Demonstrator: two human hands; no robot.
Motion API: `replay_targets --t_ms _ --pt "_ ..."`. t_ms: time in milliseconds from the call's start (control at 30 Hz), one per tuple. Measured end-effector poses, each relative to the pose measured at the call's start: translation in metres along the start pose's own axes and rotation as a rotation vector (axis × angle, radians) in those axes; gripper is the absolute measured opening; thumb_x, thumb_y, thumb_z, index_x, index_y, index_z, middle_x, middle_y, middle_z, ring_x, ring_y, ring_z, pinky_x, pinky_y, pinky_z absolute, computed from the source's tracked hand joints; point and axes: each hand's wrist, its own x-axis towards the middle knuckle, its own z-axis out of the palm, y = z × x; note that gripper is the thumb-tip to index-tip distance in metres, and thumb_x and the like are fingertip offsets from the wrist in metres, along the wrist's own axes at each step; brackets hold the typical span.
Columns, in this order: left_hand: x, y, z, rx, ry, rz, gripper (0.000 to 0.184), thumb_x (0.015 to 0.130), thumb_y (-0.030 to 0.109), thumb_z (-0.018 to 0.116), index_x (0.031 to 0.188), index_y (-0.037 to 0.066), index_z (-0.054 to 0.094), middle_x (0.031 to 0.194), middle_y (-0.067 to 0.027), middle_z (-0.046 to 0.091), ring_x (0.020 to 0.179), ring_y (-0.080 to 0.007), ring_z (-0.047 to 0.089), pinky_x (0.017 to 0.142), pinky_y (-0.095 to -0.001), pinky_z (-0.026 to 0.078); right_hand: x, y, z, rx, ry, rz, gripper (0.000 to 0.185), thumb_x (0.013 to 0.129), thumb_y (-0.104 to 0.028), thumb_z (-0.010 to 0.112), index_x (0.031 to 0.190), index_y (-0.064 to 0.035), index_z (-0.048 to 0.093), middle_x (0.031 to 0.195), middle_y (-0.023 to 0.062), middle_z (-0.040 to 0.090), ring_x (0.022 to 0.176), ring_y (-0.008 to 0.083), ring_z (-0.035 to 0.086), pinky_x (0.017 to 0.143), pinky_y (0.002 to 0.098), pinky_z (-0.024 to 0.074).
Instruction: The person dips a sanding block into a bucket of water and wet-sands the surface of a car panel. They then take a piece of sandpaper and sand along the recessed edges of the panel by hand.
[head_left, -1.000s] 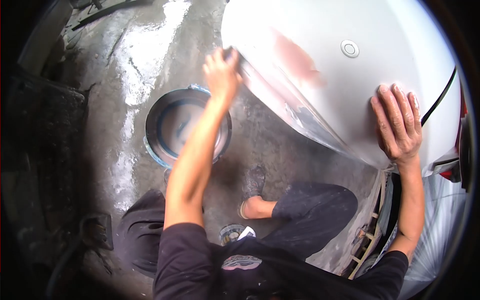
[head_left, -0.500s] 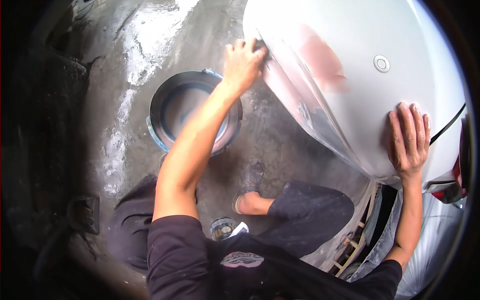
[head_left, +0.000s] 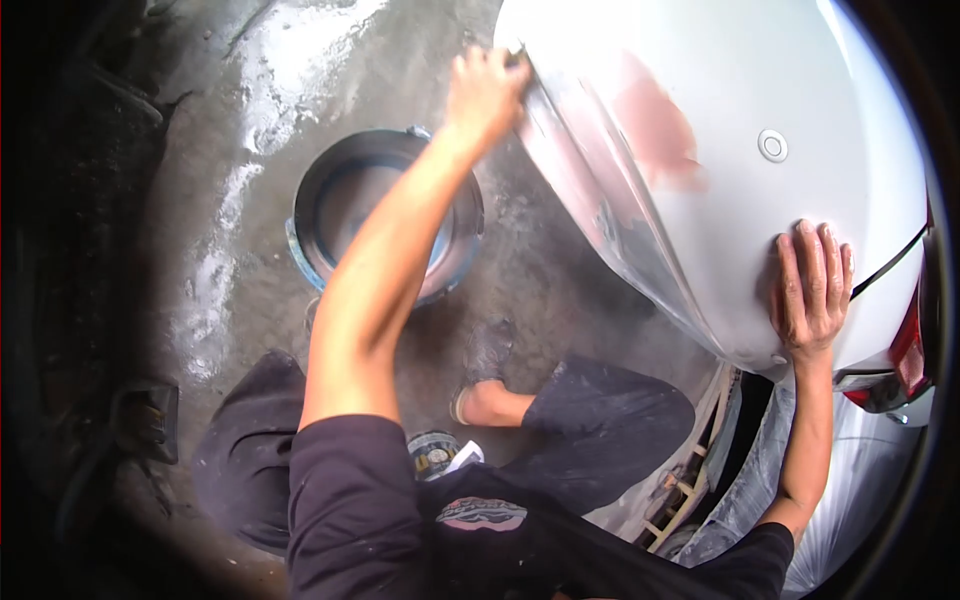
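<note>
1. Currently, in the head view, the left hand is at the edge of the white panel, with fingers bent. A small dark item shows at its fingertips; blur prevents telling whether it is gripped.
2. The right hand lies flat on the panel, fingers extended and slightly apart, grasping nothing.
3. The panel extends from beside the left hand to beneath the right hand. Its pinkish patch lies between both hands.
4. The round fitting is beyond the right hand's fingertips.
5. The bucket stands nearer the body than the left hand, partly behind that forearm.
</note>
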Motion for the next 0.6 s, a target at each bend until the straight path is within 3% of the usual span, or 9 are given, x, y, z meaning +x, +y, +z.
replay_targets --t_ms 33,133,267,367,467,600 --pt "-0.016 0.013 -0.012 0.016 -0.068 0.069 0.044 0.076 0.006 0.074 0.119 0.018 0.078 0.134 -0.0132 0.063 0.121 -0.0367 0.057 0.096 -0.0502 0.048 -0.001 0.000 0.001 -0.015 0.000 0.001 0.038 0.093 -0.005 0.063 0.129 -0.0075 0.074 0.138 0.0128 0.069 0.134 0.0335 0.062 0.121 0.0521 0.0429" --pt "-0.028 0.013 -0.006 -0.105 0.001 0.106 0.050 0.074 0.005 0.074 0.122 0.018 0.077 0.134 -0.0139 0.063 0.120 -0.0369 0.059 0.098 -0.0511 0.047 -0.003 0.000 0.004 -0.027 0.006 0.000 0.040 0.092 -0.006 0.063 0.130 -0.0079 0.074 0.138 0.0126 0.069 0.134 0.0332 0.062 0.121 0.0520 0.0432" --pt "0.012 -0.003 0.001 -0.057 0.001 -0.091 0.051 0.074 0.004 0.072 0.123 0.017 0.076 0.139 -0.0179 0.061 0.123 -0.0369 0.058 0.099 -0.0517 0.047 -0.001 0.001 -0.003 -0.014 -0.010 -0.001 0.041 0.092 -0.006 0.063 0.131 -0.0084 0.074 0.138 0.0124 0.069 0.134 0.0327 0.062 0.121 0.0518 0.0432" --pt "-0.013 0.017 -0.018 0.002 -0.152 0.066 0.049 0.074 0.003 0.072 0.120 0.018 0.078 0.139 -0.0157 0.061 0.121 -0.0362 0.058 0.099 -0.0507 0.048 -0.003 0.001 0.002 -0.004 0.006 0.008 0.042 0.090 -0.004 0.062 0.131 -0.0085 0.074 0.138 0.0125 0.069 0.134 0.0321 0.062 0.121 0.0518 0.0433" --pt "-0.022 0.010 -0.002 -0.145 0.107 0.138 0.036 0.074 0.008 0.074 0.110 0.014 0.078 0.123 -0.0148 0.066 0.112 -0.0366 0.059 0.091 -0.0526 0.047 -0.002 0.000 0.003 -0.014 0.011 0.008 0.042 0.090 -0.004 0.062 0.130 -0.0088 0.074 0.138 0.0127 0.069 0.134 0.0320 0.062 0.121 0.0515 0.0436" --pt "0.020 0.000 0.001 -0.064 0.039 -0.044 0.035 0.075 0.008 0.074 0.109 0.010 0.078 0.123 -0.0173 0.066 0.112 -0.0387 0.060 0.092 -0.0522 0.047 -0.001 0.001 -0.002 -0.013 -0.015 0.011 0.041 0.091 -0.004 0.062 0.129 -0.0093 0.075 0.138 0.0125 0.069 0.134 0.0318 0.062 0.121 0.0513 0.0437"
